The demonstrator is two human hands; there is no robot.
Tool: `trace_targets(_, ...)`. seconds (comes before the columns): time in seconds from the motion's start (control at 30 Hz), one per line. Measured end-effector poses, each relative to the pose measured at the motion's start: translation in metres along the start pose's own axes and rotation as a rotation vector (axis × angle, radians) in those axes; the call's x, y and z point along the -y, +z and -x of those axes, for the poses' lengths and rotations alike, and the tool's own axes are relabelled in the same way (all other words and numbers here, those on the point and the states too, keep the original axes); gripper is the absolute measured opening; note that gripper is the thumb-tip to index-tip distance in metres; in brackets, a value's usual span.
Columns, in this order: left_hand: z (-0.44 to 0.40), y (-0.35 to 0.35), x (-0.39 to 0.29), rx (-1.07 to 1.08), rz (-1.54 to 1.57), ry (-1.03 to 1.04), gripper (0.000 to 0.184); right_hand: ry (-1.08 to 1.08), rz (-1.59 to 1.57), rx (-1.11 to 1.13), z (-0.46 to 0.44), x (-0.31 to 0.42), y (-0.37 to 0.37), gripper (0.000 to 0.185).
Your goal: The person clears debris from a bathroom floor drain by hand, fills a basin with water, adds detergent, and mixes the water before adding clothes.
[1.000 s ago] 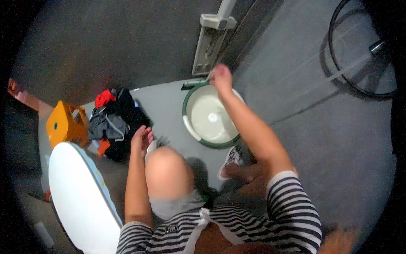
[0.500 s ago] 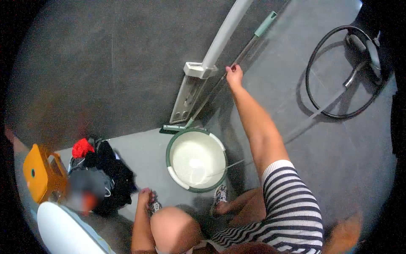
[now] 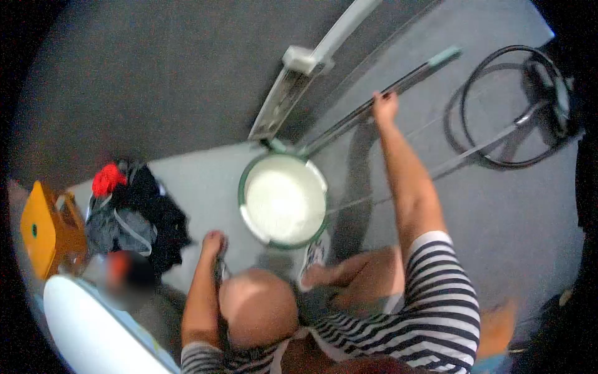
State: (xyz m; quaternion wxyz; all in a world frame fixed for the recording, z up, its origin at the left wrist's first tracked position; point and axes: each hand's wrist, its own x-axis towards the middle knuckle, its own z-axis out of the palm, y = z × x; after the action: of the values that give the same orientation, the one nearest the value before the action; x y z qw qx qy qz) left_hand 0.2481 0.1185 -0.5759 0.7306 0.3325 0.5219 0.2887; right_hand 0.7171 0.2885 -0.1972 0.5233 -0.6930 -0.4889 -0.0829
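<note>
My right hand (image 3: 385, 106) is closed round the dark pole of a green-tipped brush (image 3: 414, 78), which slants down to the basin's far rim. My left hand (image 3: 214, 242) hangs low beside my knee, its fingers curled, and what it may hold is too small to make out. A round white basin with a green rim (image 3: 277, 201) stands on the floor between the hands. A thin jet of water runs toward it from a shower head (image 3: 528, 115) on the right wall.
Dark clothes (image 3: 165, 212) with a red piece (image 3: 109, 179) lie on the left, beside an orange stool (image 3: 43, 230). A white oval board (image 3: 93, 324) is at lower left. A white mop (image 3: 289, 93) leans on the far wall; a black hose (image 3: 466, 103) loops at right.
My right hand has moved right with the pole, whose green end has swung to the right. It was off the pole a second ago. My left hand has curled further.
</note>
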Motion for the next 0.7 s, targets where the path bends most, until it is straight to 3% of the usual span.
trace_targets(0.03,0.004,0.001,-0.008,-0.024,-0.017,0.059,0.015,0.023,0.164,-0.063,-0.021,-0.035,0.003,0.027)
trace_targets(0.1,-0.019,0.003,0.013,-0.069,0.208,-0.058,0.011,-0.117,0.385,-0.145,-0.009,-0.002,-0.013,0.029)
trace_targets(0.23,-0.020,0.004,0.023,-0.143,0.115,-0.130,0.012,0.014,0.385,-0.217,-0.010,0.001,-0.018,0.029)
trace_targets(0.33,-0.060,-0.021,0.083,0.021,-0.311,-0.047,0.023,-0.080,0.247,-0.286,-0.014,0.042,-0.013,0.024)
trace_targets(0.37,-0.057,-0.023,0.066,0.084,-0.819,0.321,0.032,-0.097,0.283,-0.285,-0.016,0.073,-0.015,0.022)
trace_targets(0.4,-0.035,-0.038,0.068,0.216,-0.719,0.007,0.037,-0.166,0.242,-0.307,-0.012,0.073,-0.004,0.022)
trace_targets(0.5,-0.038,-0.055,0.151,0.096,-0.700,-0.144,0.062,0.085,0.310,-0.266,-0.011,0.092,0.014,0.032)
trace_targets(0.53,0.004,-0.047,0.109,0.092,-0.496,-0.326,0.067,0.166,0.339,-0.245,-0.017,0.088,0.015,0.033)
trace_targets(0.6,-0.070,-0.079,0.229,0.205,-0.956,-0.071,0.070,0.105,0.329,-0.309,-0.026,0.089,0.015,0.033)
trace_targets(0.7,-0.036,-0.066,0.160,0.202,-0.673,-0.258,0.068,0.047,0.352,-0.362,-0.055,0.095,-0.001,0.032)
